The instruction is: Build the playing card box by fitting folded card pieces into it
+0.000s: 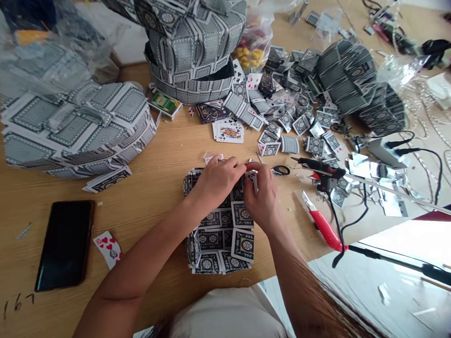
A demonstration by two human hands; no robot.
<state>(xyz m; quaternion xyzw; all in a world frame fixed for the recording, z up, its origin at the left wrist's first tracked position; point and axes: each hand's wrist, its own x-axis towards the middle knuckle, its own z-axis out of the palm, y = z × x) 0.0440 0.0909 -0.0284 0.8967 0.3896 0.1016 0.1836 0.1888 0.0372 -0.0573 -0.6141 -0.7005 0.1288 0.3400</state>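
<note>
A box-like piece built from folded playing cards (211, 238) lies on the wooden table in front of me, its dark patterned backs facing up. My left hand (223, 178) reaches over its far end, fingers bent and pinched together at the far right corner. Right beside it, my right hand (261, 193) is closed on a playing card (252, 177) at that same corner. The two hands' fingertips meet there. What the left fingertips grip is hidden behind the hand. Scissors (281, 170) lie just beyond my right hand, partly covered.
A glue gun (322, 170) with cables and a red utility knife (324, 229) lie at the right. Folded cards (279, 119) are heaped behind. Large card structures (79, 127) stand at the back left and back middle (186, 48). A phone (64, 244) lies left.
</note>
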